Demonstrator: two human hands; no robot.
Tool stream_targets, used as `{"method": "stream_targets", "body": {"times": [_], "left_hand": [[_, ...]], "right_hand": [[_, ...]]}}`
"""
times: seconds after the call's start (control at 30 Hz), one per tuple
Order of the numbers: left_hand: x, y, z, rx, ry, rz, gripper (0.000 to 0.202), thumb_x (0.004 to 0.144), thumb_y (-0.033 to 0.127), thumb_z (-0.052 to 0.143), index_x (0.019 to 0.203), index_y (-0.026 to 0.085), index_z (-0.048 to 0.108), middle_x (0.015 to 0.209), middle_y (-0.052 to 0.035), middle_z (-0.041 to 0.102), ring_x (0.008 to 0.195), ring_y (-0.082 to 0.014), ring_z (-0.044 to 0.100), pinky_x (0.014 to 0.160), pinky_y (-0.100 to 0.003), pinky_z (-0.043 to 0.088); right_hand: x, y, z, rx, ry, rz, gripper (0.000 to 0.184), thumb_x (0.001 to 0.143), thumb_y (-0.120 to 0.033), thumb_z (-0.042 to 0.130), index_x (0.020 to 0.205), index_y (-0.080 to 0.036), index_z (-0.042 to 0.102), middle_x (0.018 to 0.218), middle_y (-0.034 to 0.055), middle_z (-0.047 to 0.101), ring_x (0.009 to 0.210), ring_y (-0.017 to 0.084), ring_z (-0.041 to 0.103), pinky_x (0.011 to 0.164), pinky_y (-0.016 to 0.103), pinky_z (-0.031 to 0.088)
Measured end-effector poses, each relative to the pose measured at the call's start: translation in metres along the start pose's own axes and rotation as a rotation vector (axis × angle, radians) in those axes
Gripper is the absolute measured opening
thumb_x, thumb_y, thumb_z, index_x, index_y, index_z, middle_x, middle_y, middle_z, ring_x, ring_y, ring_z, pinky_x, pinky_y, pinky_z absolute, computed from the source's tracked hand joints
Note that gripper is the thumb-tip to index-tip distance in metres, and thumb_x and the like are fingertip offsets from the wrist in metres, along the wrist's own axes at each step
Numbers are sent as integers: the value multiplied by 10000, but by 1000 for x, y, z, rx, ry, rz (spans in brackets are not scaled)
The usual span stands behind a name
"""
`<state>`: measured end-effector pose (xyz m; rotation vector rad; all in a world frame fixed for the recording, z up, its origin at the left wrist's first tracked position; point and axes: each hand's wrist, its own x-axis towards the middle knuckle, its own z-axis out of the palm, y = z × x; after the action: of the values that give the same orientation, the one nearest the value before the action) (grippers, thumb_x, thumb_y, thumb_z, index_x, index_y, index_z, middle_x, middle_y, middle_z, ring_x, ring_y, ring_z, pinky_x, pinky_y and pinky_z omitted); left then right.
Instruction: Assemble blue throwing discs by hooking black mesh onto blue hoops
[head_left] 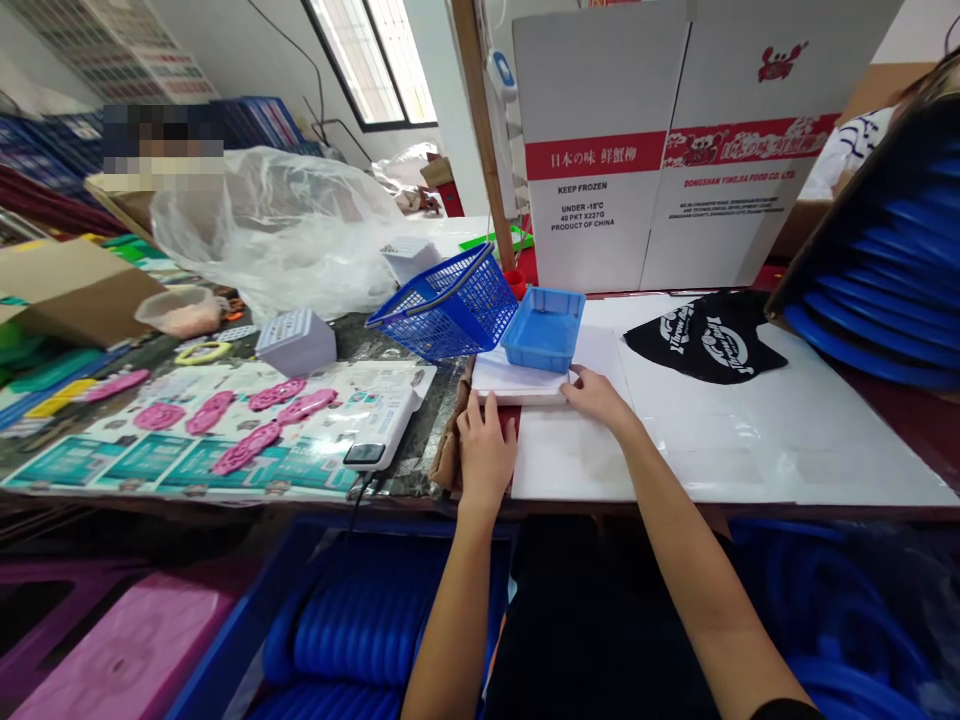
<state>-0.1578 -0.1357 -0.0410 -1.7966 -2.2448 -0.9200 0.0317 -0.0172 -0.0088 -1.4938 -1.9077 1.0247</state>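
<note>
A stack of white sheets (517,384) lies on the table, with a small light-blue plastic tray (546,325) resting on top of it. At the stack's front left corner is my left hand (486,450), its fingers stretched out and apart against the edge. My right hand (600,398) grips the front right corner of the stack, some of its fingers hidden behind the side. A blue slotted basket (450,305) leans tilted just left of the tray. To the right lies a black cloth piece (705,337) with white lettering.
A large white carton (645,230) stands behind. Blue coiled rings (877,310) rise at the right; more blue rings (360,620) sit in a bin below. Leftward are a white power strip (386,435), pink pieces (247,447), a white card stack (296,342) and a clear plastic bag (277,230).
</note>
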Motion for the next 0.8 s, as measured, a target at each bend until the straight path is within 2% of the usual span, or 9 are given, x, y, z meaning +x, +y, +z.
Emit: {"method": "stream_targets", "body": {"times": [0.13, 0.27, 0.4, 0.6, 0.7, 0.8], "left_hand": [[-2, 1, 0, 11, 13, 33, 500, 991, 244, 527, 1454, 57, 557, 1539, -274, 487, 1325, -418, 499, 1141, -593, 447], [-4, 1, 0, 8, 26, 48, 492, 993, 246, 534, 1447, 58, 556, 1527, -278, 491, 1354, -417, 484, 1150, -589, 442], [-7, 1, 0, 20, 45, 48, 489, 1000, 250, 537, 1442, 43, 554, 1535, -290, 475, 1370, -420, 475, 1149, -584, 445], [0, -3, 4, 38, 71, 76, 484, 974, 225, 591, 1404, 4, 583, 1498, -323, 509, 1323, -440, 513, 1104, -601, 476], [-2, -1, -4, -28, 156, 145, 417, 970, 222, 608, 1337, 25, 637, 1426, -317, 577, 1300, -429, 560, 1084, -595, 494], [-35, -1, -17, -232, 311, 297, 262, 979, 214, 630, 1208, 115, 708, 1276, -222, 706, 1196, -335, 667, 1052, -491, 538]], "right_hand": [[2, -1, 6, -22, 62, -53, 543, 901, -395, 603, 1375, -131, 630, 1148, 131, 701, 958, 242, 643, 869, 330, 477], [2, 0, 13, -10, 75, -91, 476, 870, -377, 609, 1279, -137, 651, 1060, 96, 689, 890, 220, 625, 832, 327, 481], [1, 3, 16, 23, 82, -98, 486, 855, -372, 623, 1276, -130, 644, 1061, 89, 680, 866, 205, 619, 808, 317, 489], [5, -5, 16, -6, 55, -103, 473, 896, -323, 628, 1310, -94, 640, 1115, 137, 700, 985, 250, 650, 948, 394, 515], [-17, -9, 12, 53, 56, -104, 460, 918, -272, 626, 1346, -105, 638, 1239, 176, 708, 1140, 286, 646, 1071, 459, 483], [-84, 12, -1, 257, 124, -195, 452, 948, -288, 625, 1377, -151, 650, 1401, 169, 663, 1279, 283, 617, 1154, 471, 439]]}}
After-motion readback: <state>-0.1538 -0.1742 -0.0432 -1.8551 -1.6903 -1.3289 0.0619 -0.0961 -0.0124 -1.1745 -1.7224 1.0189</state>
